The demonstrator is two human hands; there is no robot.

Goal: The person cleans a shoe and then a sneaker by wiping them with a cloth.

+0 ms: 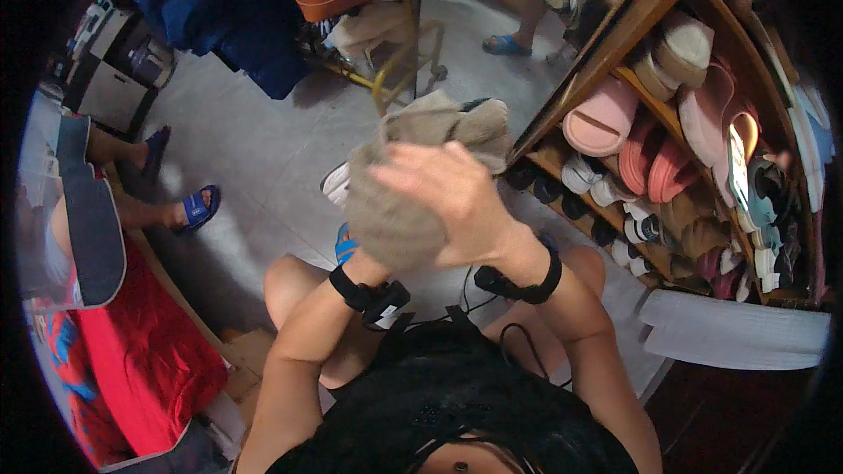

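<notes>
A khaki cloth item, crumpled and soft, is held up in front of me above my knees. My left hand goes in beneath it and supports it; only the wrist end shows, and the fingers are hidden by the cloth. Across the top lies my right hand, its fingers stretched out over the fabric and blurred by motion. The cloth's far part bunches into folds, with a dark patch at its edge. Black straps with small devices circle both wrists.
On the right a wooden shoe rack holds several shoes and pink slippers. A mirror leans beyond it. At left, another person's foot in a blue slipper is near a red cloth. Dark blue fabric hangs ahead.
</notes>
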